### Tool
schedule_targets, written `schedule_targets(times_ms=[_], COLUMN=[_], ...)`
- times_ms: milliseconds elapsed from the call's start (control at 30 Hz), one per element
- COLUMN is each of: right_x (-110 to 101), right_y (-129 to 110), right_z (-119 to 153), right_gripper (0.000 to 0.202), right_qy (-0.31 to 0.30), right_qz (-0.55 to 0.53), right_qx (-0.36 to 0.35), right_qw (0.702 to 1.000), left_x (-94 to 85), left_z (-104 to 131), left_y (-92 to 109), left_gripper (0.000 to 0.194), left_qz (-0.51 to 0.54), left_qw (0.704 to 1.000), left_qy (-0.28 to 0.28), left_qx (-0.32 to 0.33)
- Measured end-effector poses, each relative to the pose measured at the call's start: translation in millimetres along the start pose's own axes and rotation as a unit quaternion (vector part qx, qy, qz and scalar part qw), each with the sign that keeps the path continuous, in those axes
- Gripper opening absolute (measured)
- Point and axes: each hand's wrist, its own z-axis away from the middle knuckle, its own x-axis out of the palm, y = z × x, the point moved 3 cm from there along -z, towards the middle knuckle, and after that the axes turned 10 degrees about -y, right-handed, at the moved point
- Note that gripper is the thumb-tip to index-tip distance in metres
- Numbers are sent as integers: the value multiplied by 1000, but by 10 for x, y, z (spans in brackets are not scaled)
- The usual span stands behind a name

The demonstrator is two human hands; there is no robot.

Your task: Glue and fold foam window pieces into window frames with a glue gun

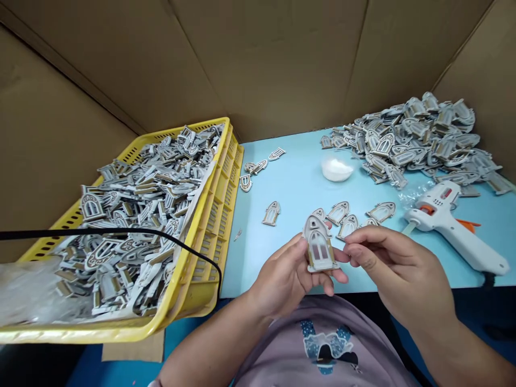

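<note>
My left hand [290, 274] holds a small arched window ornament [320, 247], white-grey with brownish edges, upright between thumb and fingers. Close beside it on the right is my right hand [403, 269], its thumb and forefinger pinched together; whatever they hold, if anything, is too small to make out. Just beyond the hands several similar window pieces [337, 213] lie on the light blue table [258, 252]. One more window piece [271, 213] lies apart from them to the left.
A yellow plastic basket [226, 215] heaped with window pieces stands at left, a black cable [161, 233] crossing over it. At right lie a white glue gun [459, 231] and a large pile of pieces [419, 140]. A small bowl of white material [337, 169] sits mid-table. Cardboard walls [282, 59] enclose the back.
</note>
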Motion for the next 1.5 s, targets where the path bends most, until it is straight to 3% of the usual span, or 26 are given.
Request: schedule_targets(times_ms=[233,533,733,1100,1200,1333,1500], right_x=[61,244,352,494,453,277,17], right_y=[-166,-389,-416,-354,-341,-305,-241], right_z=[66,3,-15,-17,-26,-64,-6], right_gripper=[16,13,8,10,10,14,24], right_qy=[9,-16,11,-5,-22,-62,-43], right_qz=[150,271,328,398,346,209,54], right_qx=[-74,-171,-210,-274,-264,-159,-73], right_qw=[986,947,921,875,900,963,995], left_x=[-56,-132,-169,-202,-200,-187,-182], left_z=[179,290,318,324,331,330,316], left_y=[26,10,0,-16,-44,-64,-51], left_gripper=[36,40,40,40,41,47,45], left_qz=[59,55,4,-35,-25,19,53], left_qw=[997,997,999,998,997,994,994], left_qy=[-50,-50,-48,-42,-77,-102,-97], left_qx=[7,7,17,24,7,-22,-18])
